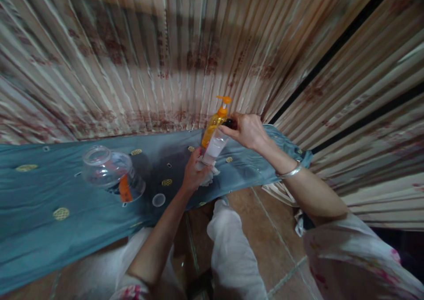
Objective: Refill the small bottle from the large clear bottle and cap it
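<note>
Now we grip white bottle (pixel 214 150): left hand (pixel 194 174) clenched round base with cloth (pixel 208 176), right hand (pixel 247 130) grasping dark cap (pixel 228 123). Light, smooth plastic, likely slippery; pump bottle (pixel 215 123) just behind.

Legible text: none. Clear jar (pixel 112 174), at 9 o'clock, carries an orange label whose print is too blurred to read. Orange pump bottle (pixel 214 125), at centre, shows no readable label. Curtain (pixel 185 57), at 12 o'clock, bears reddish patterning only, no lettering discernible.
</note>
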The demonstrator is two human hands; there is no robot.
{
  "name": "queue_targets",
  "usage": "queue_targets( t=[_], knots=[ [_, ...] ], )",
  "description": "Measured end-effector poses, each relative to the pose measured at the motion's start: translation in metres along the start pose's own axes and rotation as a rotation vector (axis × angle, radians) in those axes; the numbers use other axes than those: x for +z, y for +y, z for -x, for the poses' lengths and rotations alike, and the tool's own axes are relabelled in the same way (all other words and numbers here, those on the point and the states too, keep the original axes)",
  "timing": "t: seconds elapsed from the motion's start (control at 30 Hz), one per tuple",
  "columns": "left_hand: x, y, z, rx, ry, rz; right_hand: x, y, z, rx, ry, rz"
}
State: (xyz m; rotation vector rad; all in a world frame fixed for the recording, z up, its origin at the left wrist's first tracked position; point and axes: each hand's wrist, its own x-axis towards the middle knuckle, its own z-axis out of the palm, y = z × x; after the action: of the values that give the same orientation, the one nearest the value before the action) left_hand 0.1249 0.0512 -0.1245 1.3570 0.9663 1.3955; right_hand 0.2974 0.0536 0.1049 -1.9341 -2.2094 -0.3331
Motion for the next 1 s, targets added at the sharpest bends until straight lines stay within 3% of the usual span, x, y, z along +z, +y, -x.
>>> queue_targets(
  t=[0.2,0.5,0.77,1.0],
  knots=[
    [0.021,-0.003,-0.009,-0.04,0.016,-0.05,0.009,0.014,-0.003,0.116,0.026,0.062],
    [0.056,-0.018,-0.046,-0.062,0.012,-0.147,0.038,0.017,-0.016,0.257,-0.016,0.089],
    [0.058,-0.039,-0.056,-0.084,0.006,-0.184,0.065,0.015,-0.022,0.293,0.003,0.062],
    [0.057,-0.052,-0.053,-0.079,-0.009,-0.172,0.069,0.008,-0.02,0.341,-0.027,0.058]
  ],
)
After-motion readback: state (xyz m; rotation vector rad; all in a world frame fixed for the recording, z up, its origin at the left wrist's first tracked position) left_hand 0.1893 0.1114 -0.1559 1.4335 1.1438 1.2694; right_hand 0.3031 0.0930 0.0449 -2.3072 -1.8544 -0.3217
